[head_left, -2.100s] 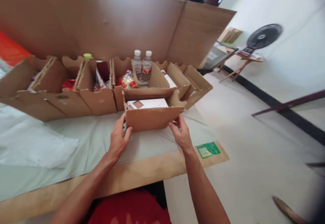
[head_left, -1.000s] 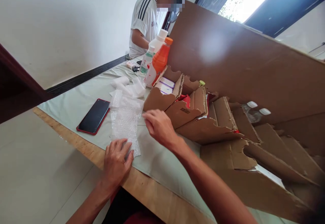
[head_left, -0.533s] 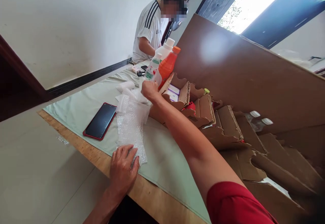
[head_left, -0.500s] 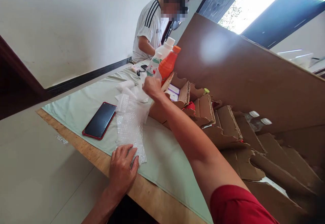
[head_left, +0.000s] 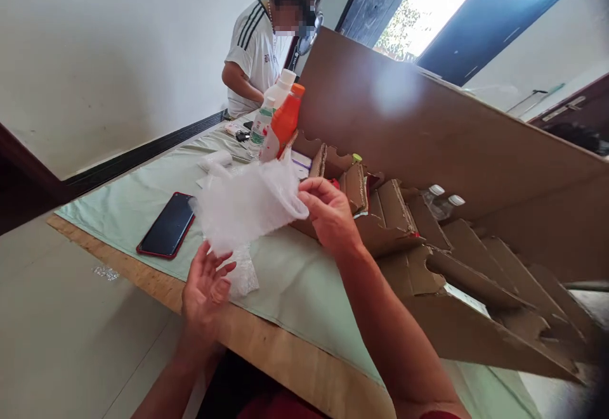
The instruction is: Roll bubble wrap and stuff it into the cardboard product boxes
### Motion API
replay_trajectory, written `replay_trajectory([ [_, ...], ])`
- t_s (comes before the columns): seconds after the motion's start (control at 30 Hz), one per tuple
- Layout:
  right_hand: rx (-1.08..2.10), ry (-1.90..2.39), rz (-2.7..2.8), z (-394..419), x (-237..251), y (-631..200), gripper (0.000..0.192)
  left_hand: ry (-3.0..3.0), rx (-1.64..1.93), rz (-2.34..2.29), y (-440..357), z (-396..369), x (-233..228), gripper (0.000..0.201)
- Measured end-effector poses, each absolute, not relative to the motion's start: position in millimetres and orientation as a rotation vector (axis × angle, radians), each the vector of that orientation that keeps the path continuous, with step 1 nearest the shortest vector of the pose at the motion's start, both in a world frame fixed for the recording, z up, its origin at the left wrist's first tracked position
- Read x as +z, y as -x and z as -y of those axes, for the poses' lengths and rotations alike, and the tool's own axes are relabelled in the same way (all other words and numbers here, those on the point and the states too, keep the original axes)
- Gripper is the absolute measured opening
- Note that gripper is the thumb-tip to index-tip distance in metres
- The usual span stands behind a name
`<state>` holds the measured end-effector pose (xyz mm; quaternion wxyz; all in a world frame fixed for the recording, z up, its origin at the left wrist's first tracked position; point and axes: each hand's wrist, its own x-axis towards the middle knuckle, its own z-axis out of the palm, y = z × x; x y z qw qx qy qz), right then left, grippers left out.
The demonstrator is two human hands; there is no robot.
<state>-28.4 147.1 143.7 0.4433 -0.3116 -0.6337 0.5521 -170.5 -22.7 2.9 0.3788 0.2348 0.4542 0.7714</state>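
A green cloth (head_left: 297,283) covers the table (head_left: 273,344), its wooden front edge bare; a person (head_left: 254,58) in a white shirt is at the far end, near a white wall (head_left: 118,45). The right hand (head_left: 333,216) pinches one end of the wrap (head_left: 242,206), lifted over the table. The left hand (head_left: 204,289) is open, fingers loosely curled, at the wrap's lower edge; contact is unclear. Cardboard boxes (head_left: 432,314) line the right, one containing white packs (head_left: 301,164).

Your right hand (head_left: 335,219) pinches the right end of some bubble wrap (head_left: 242,210). Your left hand (head_left: 207,286) is open at its near side. A phone (head_left: 166,225) lies left; cardboard boxes (head_left: 442,317) stand right.
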Motion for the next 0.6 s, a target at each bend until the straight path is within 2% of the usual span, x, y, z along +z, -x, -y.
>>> replay_trajectory([
  [0.1, 1.466, 0.868, 1.544, -123, 111, -1, 0.035, -0.339, 1.817, -1.047, 163, 18, 14, 0.067],
  [0.23, 1.548, 1.061, 1.467, -105, 71, -36, 0.039, -0.299, 1.689, -1.231, 152, 28, 5, 0.057],
  [0.37, 1.885, 1.048, 1.321, -89, 51, -71, 0.067, -0.509, 1.516, -1.421, 145, 43, -6, 0.048],
  [0.43, 1.874, 1.048, 1.285, -79, 45, -89, 0.071, -0.642, 1.414, -1.482, 141, 46, -5, 0.044],
  [0.6, 1.343, 1.256, 1.334, -43, 28, -138, 0.030, -1.006, 1.239, -1.550, 117, 31, 2, 0.038],
])
